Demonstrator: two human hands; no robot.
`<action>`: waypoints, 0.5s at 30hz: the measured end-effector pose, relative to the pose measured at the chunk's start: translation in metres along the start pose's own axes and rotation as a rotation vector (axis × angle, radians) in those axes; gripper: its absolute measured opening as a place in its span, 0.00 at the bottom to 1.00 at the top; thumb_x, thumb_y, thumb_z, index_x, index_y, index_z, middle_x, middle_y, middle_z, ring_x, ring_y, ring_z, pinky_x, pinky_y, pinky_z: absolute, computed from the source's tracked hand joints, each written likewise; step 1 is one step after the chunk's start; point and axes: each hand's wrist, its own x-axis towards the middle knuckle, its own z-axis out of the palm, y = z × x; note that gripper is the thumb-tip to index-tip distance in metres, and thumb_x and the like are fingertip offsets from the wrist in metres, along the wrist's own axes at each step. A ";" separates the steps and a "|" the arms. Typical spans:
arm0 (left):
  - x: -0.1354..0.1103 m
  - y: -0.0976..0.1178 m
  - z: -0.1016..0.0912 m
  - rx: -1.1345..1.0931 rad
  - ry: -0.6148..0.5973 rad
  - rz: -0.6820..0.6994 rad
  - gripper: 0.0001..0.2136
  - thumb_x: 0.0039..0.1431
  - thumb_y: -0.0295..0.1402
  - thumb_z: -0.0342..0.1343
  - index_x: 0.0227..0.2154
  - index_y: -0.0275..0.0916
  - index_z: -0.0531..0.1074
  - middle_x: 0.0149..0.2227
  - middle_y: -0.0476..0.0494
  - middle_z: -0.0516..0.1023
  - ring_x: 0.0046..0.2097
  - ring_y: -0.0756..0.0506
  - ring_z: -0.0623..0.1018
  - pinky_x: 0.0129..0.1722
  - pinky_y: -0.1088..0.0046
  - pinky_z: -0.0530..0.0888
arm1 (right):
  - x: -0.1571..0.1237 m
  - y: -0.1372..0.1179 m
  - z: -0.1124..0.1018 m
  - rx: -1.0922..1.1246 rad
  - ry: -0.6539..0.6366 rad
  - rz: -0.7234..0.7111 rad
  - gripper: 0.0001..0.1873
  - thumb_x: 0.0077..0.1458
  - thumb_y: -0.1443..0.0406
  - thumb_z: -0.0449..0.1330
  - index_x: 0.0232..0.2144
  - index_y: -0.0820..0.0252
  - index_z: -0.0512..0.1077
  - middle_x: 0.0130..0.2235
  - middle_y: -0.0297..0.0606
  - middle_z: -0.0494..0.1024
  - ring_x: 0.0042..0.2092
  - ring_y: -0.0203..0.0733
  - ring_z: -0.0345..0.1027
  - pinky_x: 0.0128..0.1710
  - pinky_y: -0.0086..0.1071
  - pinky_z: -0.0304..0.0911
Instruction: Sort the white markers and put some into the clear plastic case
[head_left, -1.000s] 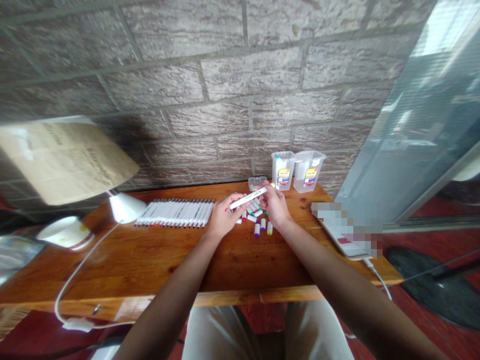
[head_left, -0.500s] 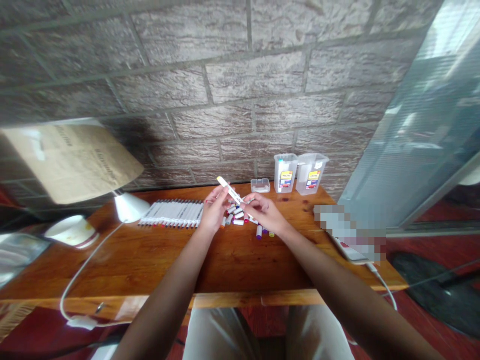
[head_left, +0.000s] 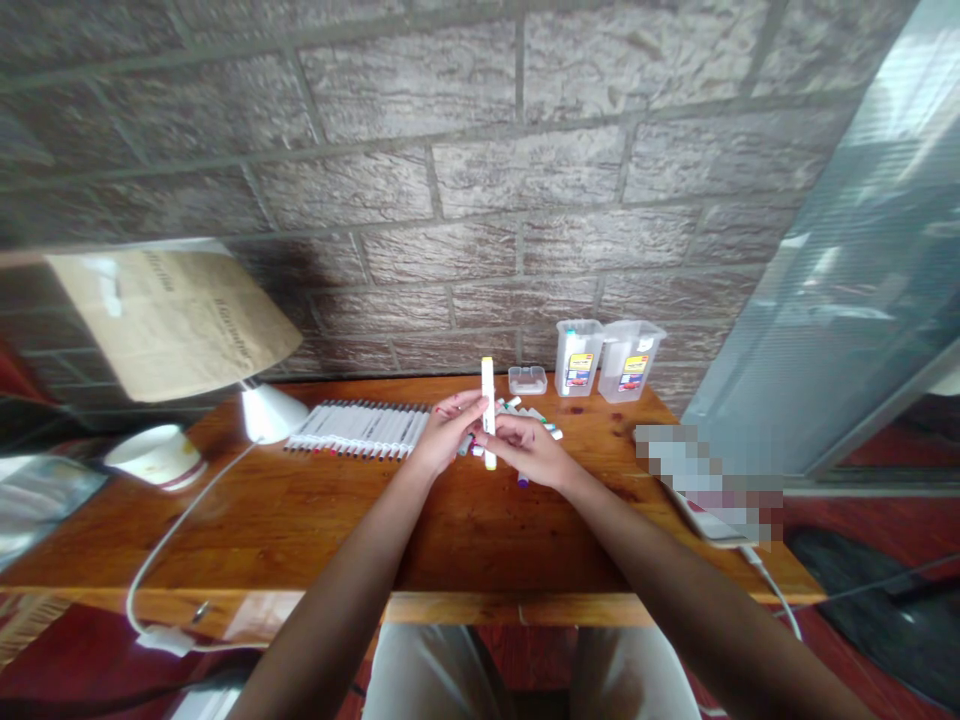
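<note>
A white marker with yellow ends point(head_left: 489, 400) is held nearly upright above the wooden desk, between both hands. My left hand point(head_left: 448, 430) pinches its upper-middle part from the left. Lower on the barrel, the fingers of my right hand point(head_left: 529, 447) close on it from the right. Behind and beneath the hands lies a loose pile of marker caps and markers point(head_left: 534, 414), partly hidden by the fingers. A purple cap point(head_left: 523, 481) shows just below my right hand. To the left, many white markers point(head_left: 360, 430) lie side by side in a neat row.
Two clear plastic bins point(head_left: 579, 360) with labels stand against the brick wall, beside a small clear box point(head_left: 527, 380). A lamp point(head_left: 270, 412) and a paper cup point(head_left: 156, 458) are at the left. A blurred-out device point(head_left: 712, 490) with a cable lies at the right.
The marker has turned from a slant, top leaning left, to nearly upright. Both hands still hold it. The whole view has shifted slightly.
</note>
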 end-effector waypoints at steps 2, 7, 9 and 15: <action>0.000 0.000 0.000 0.001 -0.002 0.007 0.19 0.43 0.45 0.73 0.35 0.40 0.81 0.34 0.42 0.85 0.35 0.45 0.83 0.36 0.69 0.80 | 0.000 -0.003 0.001 0.007 0.008 0.019 0.16 0.52 0.52 0.69 0.24 0.58 0.74 0.25 0.30 0.73 0.28 0.35 0.62 0.29 0.29 0.58; 0.000 -0.002 -0.001 0.006 0.004 0.011 0.18 0.42 0.44 0.74 0.35 0.40 0.82 0.33 0.43 0.85 0.34 0.46 0.82 0.33 0.72 0.79 | 0.000 0.002 0.002 0.018 0.013 0.040 0.17 0.54 0.51 0.66 0.27 0.58 0.74 0.27 0.31 0.74 0.28 0.35 0.63 0.30 0.30 0.59; 0.000 -0.002 -0.001 -0.014 0.011 -0.004 0.19 0.41 0.43 0.74 0.35 0.40 0.82 0.34 0.43 0.85 0.33 0.47 0.82 0.32 0.73 0.78 | 0.000 0.006 0.001 0.000 0.013 0.039 0.17 0.55 0.50 0.65 0.29 0.58 0.75 0.28 0.32 0.75 0.30 0.36 0.65 0.31 0.30 0.59; -0.001 0.000 0.001 -0.048 0.036 -0.035 0.19 0.41 0.42 0.75 0.35 0.37 0.83 0.31 0.45 0.83 0.30 0.51 0.78 0.29 0.77 0.73 | 0.001 0.010 -0.003 -0.086 0.026 0.017 0.22 0.53 0.48 0.66 0.23 0.59 0.71 0.24 0.29 0.68 0.27 0.34 0.59 0.28 0.30 0.55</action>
